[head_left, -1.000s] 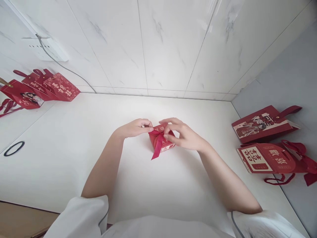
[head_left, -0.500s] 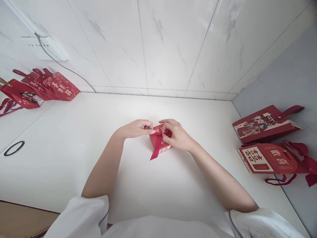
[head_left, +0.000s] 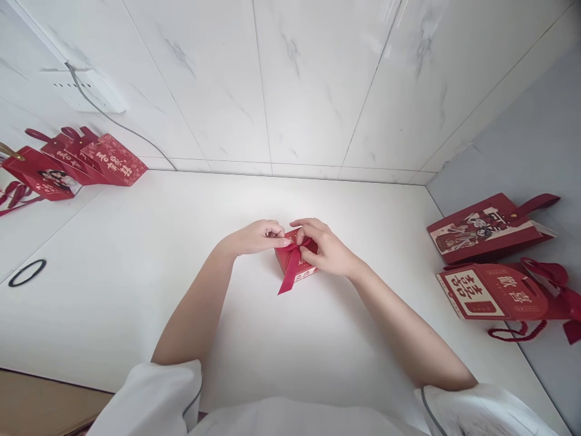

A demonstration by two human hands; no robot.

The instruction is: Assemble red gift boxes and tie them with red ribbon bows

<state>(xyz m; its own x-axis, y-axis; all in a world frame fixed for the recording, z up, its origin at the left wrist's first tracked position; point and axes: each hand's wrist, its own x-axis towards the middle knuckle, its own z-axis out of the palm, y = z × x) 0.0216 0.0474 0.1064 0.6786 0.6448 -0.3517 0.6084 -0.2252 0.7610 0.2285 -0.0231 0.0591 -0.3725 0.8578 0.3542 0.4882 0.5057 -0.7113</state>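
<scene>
A small red gift box (head_left: 295, 269) lies on the white counter (head_left: 136, 272) in the middle of the view. A red ribbon (head_left: 289, 274) runs over its top, and one tail hangs down toward me. My left hand (head_left: 256, 236) pinches the ribbon at the box's left top edge with closed fingers. From the right, my right hand (head_left: 324, 248) pinches the ribbon with its fingers curled over the box's top. Both hands meet above the box and hide its upper face.
Several red gift bags (head_left: 77, 160) lean against the marble wall at the far left. Two more red bags, a picture one (head_left: 485, 229) and a lettered one (head_left: 492, 290), lie at the right with tassels and cords. A black ring (head_left: 26, 272) lies on the counter's left part.
My right hand's fingers have curled from spread to a pinch on the ribbon. Both hands have drawn closer together over the box. The box has stayed in place.
</scene>
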